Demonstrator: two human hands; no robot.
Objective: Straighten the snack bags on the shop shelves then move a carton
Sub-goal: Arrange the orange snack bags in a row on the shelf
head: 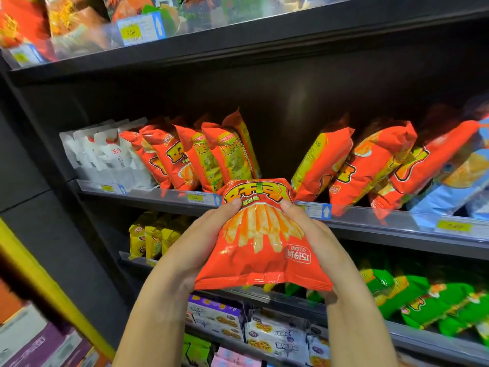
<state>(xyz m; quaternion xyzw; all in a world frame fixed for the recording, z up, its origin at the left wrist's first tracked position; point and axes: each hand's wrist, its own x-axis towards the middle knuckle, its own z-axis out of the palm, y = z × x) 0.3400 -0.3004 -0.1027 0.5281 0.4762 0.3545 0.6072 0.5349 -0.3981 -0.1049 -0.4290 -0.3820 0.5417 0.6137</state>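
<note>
Both hands hold one red bag (260, 234) in front of the shelves, its print upside down to the camera and its sealed bottom edge toward the person. The left hand (201, 239) grasps the bag's left side, thumb on the front near the top; the right hand (315, 234) grasps the right side the same way, fingers hidden behind the pack. The bag's top edge sits just before the front edge of the middle shelf (397, 221), level with a gap in the row there.

On that shelf, left of the gap, red bags (209, 154) stand upright and lean slightly left, with white bags (105, 154) beyond them at the left end. Right of the gap, more red bags (370, 165) tilt hard to the right, and a blue bag (460, 186) lies at the right end. Price tags (322, 210) line the shelf's front edge.

Below, yellow bags (150, 237) sit at the left end of the next shelf and green bags (434, 303) at the right. Cookie packs (272, 335) fill the shelf under that. The top shelf's goods are blurred.
</note>
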